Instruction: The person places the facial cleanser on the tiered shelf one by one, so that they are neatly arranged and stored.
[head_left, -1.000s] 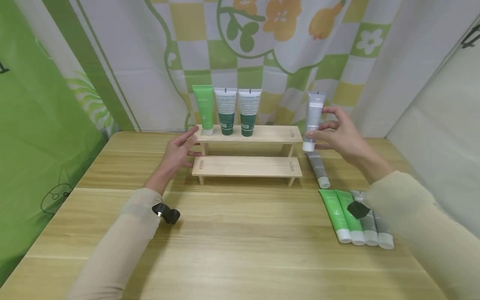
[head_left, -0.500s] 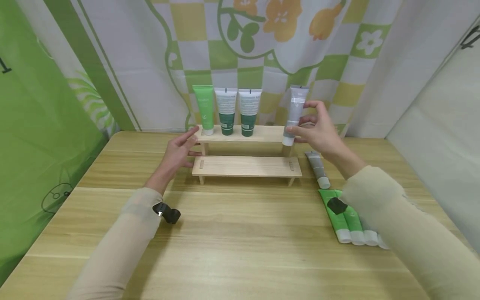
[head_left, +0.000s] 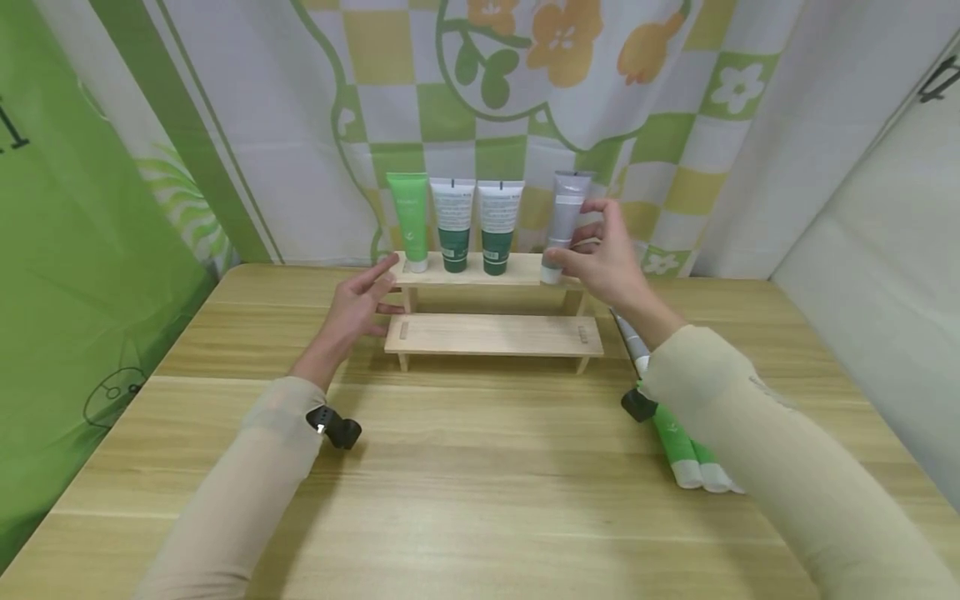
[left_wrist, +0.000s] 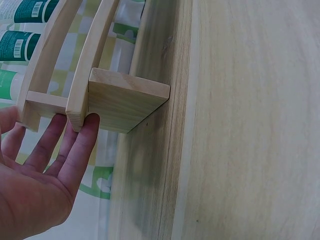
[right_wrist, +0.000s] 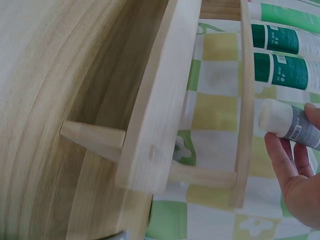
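A two-tier wooden stand (head_left: 487, 335) sits on the table. My left hand (head_left: 356, 304) rests against its left end, fingertips touching the edge of the lower tier and thumb beside the upper tier (left_wrist: 55, 40). In my right hand (head_left: 611, 262) I pinch a grey squeeze tube (head_left: 567, 212) with its white cap (right_wrist: 276, 117) down, over the right part of the upper tier. The right wrist view shows the cap apart from the board. Standing on that tier are a bright green tube (head_left: 409, 217) and two white and dark green tubes (head_left: 453, 217).
Right of the stand, another grey tube (head_left: 634, 340) lies on the table (head_left: 465, 467), partly behind my right arm. Green tubes (head_left: 675, 442) lie nearer me, mostly covered by the sleeve. A patterned curtain (head_left: 465, 117) hangs close behind the stand.
My right hand has carried the grey tube leftward, from beyond the stand's right end to over the upper tier. My left hand has stayed in place.
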